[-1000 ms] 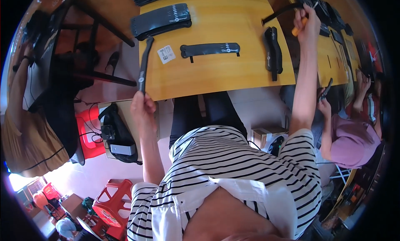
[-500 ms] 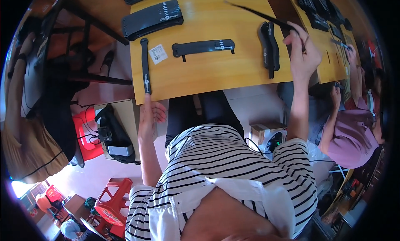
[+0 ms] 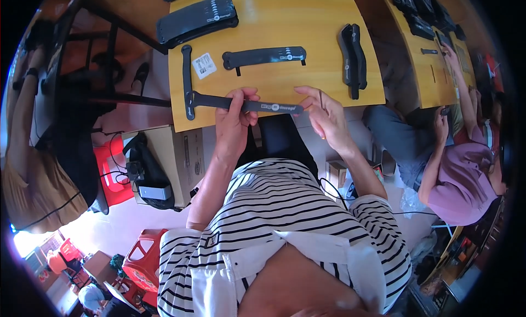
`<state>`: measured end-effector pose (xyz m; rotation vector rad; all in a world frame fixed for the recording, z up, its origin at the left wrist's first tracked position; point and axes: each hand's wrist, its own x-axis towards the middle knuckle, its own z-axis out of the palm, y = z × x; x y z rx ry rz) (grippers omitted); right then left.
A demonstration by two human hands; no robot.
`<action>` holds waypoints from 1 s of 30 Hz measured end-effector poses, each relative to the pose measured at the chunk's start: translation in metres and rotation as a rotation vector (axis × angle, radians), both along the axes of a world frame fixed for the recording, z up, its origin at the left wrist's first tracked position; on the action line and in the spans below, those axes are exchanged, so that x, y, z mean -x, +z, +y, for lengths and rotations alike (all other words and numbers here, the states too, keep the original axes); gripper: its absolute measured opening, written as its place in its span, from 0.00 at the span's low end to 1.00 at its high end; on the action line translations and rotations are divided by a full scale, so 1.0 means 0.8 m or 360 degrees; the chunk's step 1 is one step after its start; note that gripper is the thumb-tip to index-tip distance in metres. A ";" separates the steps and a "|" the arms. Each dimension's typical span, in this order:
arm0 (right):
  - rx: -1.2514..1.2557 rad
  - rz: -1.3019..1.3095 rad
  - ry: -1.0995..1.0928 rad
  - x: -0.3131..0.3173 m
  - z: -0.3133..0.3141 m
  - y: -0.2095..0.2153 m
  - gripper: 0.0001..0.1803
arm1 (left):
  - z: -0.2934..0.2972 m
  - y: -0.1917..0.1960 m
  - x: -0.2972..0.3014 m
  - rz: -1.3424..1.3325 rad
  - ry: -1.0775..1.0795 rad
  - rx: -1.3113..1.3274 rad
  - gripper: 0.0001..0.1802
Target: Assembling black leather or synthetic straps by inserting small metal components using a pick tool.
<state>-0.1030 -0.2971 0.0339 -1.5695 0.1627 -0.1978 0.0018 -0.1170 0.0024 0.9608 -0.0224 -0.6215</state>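
A long black strap (image 3: 269,106) with white print is stretched sideways over the table's near edge. My left hand (image 3: 231,125) pinches it near its middle between thumb and fingers. At the strap's right end, my right hand (image 3: 329,122) holds the tip between thumb and fingers. The left end crosses over another black strap (image 3: 187,65) lying lengthwise on the table. Beyond my hands lies a flat black bundle of straps (image 3: 266,57) with two short tabs sticking out on its near side. Farther right lies another bundle of black straps (image 3: 352,59).
A stack of packed black straps (image 3: 197,22) lies at the far left of the wooden table (image 3: 318,38), near a white square label (image 3: 204,65). A co-worker in a mauve top (image 3: 463,180) sits on the right; another person in brown (image 3: 41,194) is on the left.
My right hand has brought the strap down and leftward from the table's right side. My left hand has moved right from the lying strap and taken hold of the carried one.
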 end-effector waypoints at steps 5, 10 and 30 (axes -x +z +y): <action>-0.0578 0.0565 -0.0177 -0.002 0.010 -0.011 0.13 | -0.007 -0.003 0.005 -0.0093 0.0002 -0.0081 0.15; -0.0503 0.0509 -0.0257 -0.002 -0.011 -0.035 0.11 | 0.002 -0.004 0.002 0.0021 -0.0070 -0.0101 0.14; 0.0128 0.0322 -0.0731 -0.088 -0.073 -0.114 0.07 | -0.004 -0.053 -0.109 -0.0526 0.0121 -0.0919 0.07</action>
